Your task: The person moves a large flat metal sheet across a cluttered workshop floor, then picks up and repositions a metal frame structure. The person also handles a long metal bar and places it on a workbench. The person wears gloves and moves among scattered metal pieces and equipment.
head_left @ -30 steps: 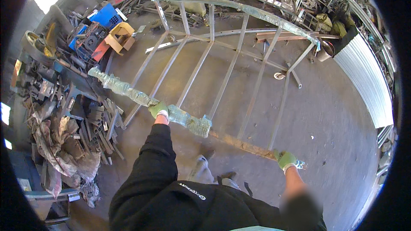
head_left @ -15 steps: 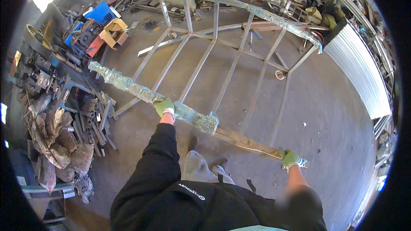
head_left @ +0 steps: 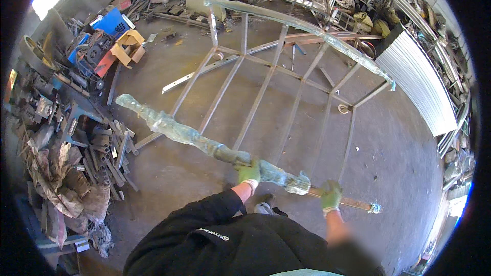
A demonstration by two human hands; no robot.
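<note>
Concrete floor (head_left: 399, 148) of a cluttered workshop lies below; the left hand (head_left: 249, 173), gloved green, is closed around a long bar (head_left: 204, 143) wrapped in clear plastic; the right hand (head_left: 331, 196) grips its bare end — the bar slants above a metal frame (head_left: 286, 71); scrap pile (head_left: 61, 143) at left.

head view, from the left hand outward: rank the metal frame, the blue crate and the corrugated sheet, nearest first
Measured from the left hand, which holds the wrapped bar:
1. metal frame, lying on the floor just ahead of the hand.
2. blue crate, far ahead on the left among the scrap.
3. corrugated sheet, off to the right by the wall.
The crate and sheet are nearly too close to call.
</note>
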